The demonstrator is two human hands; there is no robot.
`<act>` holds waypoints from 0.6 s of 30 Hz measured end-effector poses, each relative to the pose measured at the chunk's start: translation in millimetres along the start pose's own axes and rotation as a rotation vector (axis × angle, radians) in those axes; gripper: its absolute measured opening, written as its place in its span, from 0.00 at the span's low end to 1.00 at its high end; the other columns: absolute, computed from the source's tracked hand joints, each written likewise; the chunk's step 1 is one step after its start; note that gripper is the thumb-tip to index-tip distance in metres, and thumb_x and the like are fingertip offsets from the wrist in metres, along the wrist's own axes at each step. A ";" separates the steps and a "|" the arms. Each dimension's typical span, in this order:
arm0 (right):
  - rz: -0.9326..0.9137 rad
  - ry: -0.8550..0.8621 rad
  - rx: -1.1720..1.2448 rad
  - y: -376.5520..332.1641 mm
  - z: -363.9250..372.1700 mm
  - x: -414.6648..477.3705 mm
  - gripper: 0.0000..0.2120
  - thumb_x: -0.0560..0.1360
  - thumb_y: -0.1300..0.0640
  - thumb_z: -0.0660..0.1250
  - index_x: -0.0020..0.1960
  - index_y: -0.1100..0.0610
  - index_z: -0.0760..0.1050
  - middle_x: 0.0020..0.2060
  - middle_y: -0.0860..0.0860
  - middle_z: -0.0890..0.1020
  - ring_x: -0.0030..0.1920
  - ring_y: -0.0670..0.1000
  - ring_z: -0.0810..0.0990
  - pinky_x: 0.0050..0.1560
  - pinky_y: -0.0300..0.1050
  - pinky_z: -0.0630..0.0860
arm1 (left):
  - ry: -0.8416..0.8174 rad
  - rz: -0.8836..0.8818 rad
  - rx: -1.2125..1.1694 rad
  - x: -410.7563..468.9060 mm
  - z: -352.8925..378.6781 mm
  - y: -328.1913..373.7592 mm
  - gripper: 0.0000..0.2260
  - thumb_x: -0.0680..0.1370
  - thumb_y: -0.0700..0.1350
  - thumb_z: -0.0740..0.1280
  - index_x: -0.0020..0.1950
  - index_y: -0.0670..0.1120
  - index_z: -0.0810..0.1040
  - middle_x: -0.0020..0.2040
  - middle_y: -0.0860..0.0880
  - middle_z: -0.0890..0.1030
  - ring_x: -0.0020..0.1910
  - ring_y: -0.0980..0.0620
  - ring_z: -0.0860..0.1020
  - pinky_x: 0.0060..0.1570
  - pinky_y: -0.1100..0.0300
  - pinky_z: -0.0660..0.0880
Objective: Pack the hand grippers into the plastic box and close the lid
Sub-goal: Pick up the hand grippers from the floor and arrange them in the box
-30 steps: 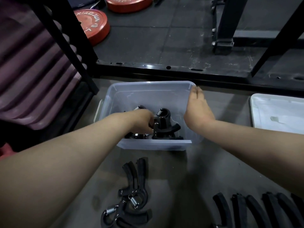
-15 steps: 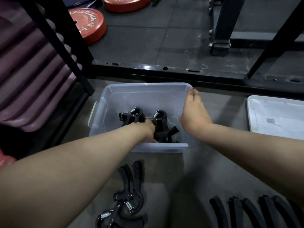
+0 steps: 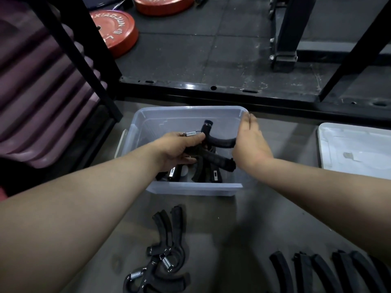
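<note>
A clear plastic box (image 3: 190, 112) stands on the grey floor in front of me. My left hand (image 3: 177, 149) grips a black hand gripper (image 3: 218, 141) with a steel spring and holds it tilted above the box's inside. More black grippers (image 3: 209, 172) lie on the box bottom. My right hand (image 3: 249, 142) rests with straight fingers against the box's right wall. The white lid (image 3: 355, 151) lies flat to the right of the box.
Two grippers (image 3: 163, 261) lie on the floor near me on the left, and several more (image 3: 321, 271) at the bottom right. A black rack frame (image 3: 211, 89) runs behind the box. Red weight plates (image 3: 116, 30) lie on the dark floor beyond.
My left hand has lifted one gripper up from the pile in the box and turned it. My right hand has stayed on the box's right wall.
</note>
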State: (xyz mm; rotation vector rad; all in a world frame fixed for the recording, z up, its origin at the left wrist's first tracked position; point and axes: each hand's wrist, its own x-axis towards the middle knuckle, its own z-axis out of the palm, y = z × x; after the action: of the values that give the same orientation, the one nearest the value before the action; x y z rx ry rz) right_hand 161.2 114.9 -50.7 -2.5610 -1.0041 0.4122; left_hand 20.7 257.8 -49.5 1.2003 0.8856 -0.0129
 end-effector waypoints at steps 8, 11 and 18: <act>-0.007 0.004 0.021 0.1 0.4 1.2 0.41 0.76 0.69 0.61 0.80 0.59 0.39 0.79 0.57 0.45 0.77 0.59 0.56 0.71 0.50 0.62 | 0.114 0.016 -0.298 -3.9 0.1 15.5 0.05 0.78 0.41 0.66 0.52 0.41 0.75 0.38 0.45 0.77 0.40 0.43 0.82 0.51 0.48 0.80; -0.005 0.006 0.018 0.3 1.3 1.8 0.42 0.76 0.69 0.62 0.80 0.59 0.39 0.79 0.57 0.45 0.77 0.59 0.56 0.71 0.50 0.62 | 0.224 0.076 -0.068 -8.4 -0.2 24.5 0.09 0.75 0.37 0.69 0.54 0.37 0.76 0.37 0.42 0.79 0.33 0.48 0.80 0.38 0.55 0.80; 0.003 -0.004 0.011 -0.5 0.6 1.6 0.42 0.76 0.68 0.62 0.80 0.59 0.39 0.79 0.56 0.45 0.77 0.58 0.56 0.72 0.50 0.62 | 0.397 0.135 0.947 10.0 28.2 26.8 0.11 0.73 0.48 0.72 0.48 0.42 0.78 0.43 0.43 0.82 0.41 0.43 0.82 0.42 0.54 0.79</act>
State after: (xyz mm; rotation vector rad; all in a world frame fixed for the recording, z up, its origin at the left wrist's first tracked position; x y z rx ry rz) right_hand 161.9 116.5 -51.2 -2.5531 -0.9968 0.4219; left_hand 56.0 250.2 -31.8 2.1972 1.1900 -0.0956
